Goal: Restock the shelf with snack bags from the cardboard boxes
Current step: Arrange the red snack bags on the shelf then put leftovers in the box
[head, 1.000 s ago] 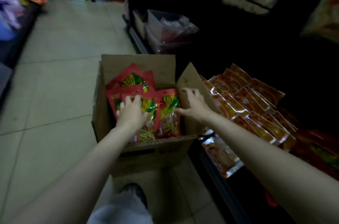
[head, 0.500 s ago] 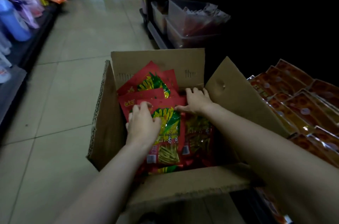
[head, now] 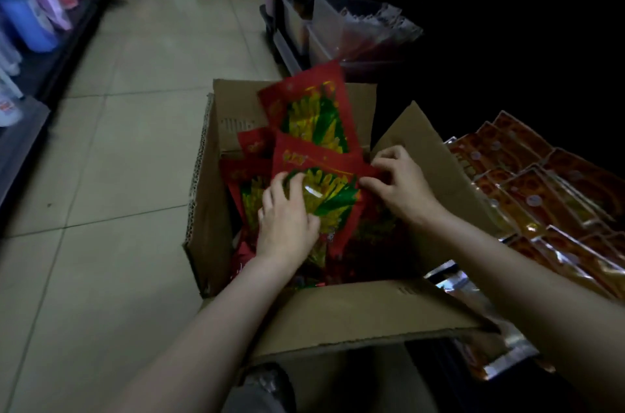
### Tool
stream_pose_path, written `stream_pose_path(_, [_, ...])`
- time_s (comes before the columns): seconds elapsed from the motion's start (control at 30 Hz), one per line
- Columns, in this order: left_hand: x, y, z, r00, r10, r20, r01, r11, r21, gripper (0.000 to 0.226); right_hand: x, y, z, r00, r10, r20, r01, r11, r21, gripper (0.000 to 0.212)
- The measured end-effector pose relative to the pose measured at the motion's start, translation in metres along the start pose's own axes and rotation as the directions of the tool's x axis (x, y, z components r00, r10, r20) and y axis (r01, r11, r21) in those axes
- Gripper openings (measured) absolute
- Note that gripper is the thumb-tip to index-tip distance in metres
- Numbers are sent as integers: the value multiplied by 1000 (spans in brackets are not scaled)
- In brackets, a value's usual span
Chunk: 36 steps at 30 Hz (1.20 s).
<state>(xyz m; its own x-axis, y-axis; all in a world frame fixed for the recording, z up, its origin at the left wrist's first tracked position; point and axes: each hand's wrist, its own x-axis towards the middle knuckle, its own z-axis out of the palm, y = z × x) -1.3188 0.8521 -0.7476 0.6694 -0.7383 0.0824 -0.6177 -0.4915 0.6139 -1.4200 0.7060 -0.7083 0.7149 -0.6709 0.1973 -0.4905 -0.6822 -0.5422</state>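
Observation:
An open cardboard box (head: 355,314) stands on the tiled floor and holds several red snack bags with green and yellow print. My left hand (head: 287,223) grips the left side of a bundle of red bags (head: 324,196) over the box. My right hand (head: 399,186) pinches the same bundle's right edge. One more red bag (head: 311,114) sticks up, tilted, behind the bundle. To the right, a dark low shelf (head: 507,348) carries rows of orange snack bags (head: 548,196).
Clear plastic bins (head: 341,23) with packets sit on the low shelf beyond the box. Bottles and pastel goods (head: 30,10) line a shelf along the left. Pale floor tiles (head: 111,175) stretch left of the box. My shoe (head: 267,385) shows below the near flap.
Both hands closed on a bundle of red bags and lifted it inside the box; a rear bag now tilts upward. The view moved closer over the box.

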Motion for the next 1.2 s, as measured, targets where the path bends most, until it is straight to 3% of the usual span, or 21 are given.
stream_pose_path(0.13, [7, 27, -28, 995, -73, 74, 95, 932, -349, 93, -39, -10, -74, 981, -143, -129, 138, 990, -41, 21])
stream_pose_path(0.3, [10, 73, -62, 974, 99, 204, 46, 792, -608, 128, -70, -27, -143, 949, -198, -246, 196, 980, -31, 20])
stream_pose_path(0.37, [8, 98, -71, 964, 150, 220, 48, 715, -697, 128, -81, -29, -167, 940, -212, -268, 213, 977, -26, 19])
stream_pose_path(0.5, [-9, 150, -79, 950, 222, 218, 54, 572, -818, 106, -111, -22, -214, 950, -144, -277, 147, 989, -8, 8])
stream_pose_path(0.63, [-36, 201, -68, 941, 287, 180, 24, 475, -879, 43, -147, -17, -266, 955, -5, -297, 21, 999, 50, 4])
stream_pose_path(0.7, [-49, 227, -57, 931, 320, 175, 11, 455, -891, 24, -169, -7, -288, 949, 96, -300, -80, 995, 65, 7])
stream_pose_path(0.8, [-64, 252, -25, 893, 392, 221, -36, 552, -833, 25, -204, 25, -303, 904, 329, -274, -330, 943, 44, 11])
stream_pose_path(0.93, [-80, 252, 25, 808, 427, 406, -137, 806, -575, 50, -254, 91, -284, 763, 592, -258, -638, 755, -155, 21])
stream_pose_path(1.07, [-85, 242, 57, 799, 301, 521, -114, 926, -360, 48, -274, 131, -260, 640, 713, -288, -761, 641, -104, 27])
stream_pose_path(1.2, [-80, 241, 75, 784, 221, 580, -103, 968, -230, 46, -259, 157, -249, 567, 799, -200, -813, 582, 18, 28])
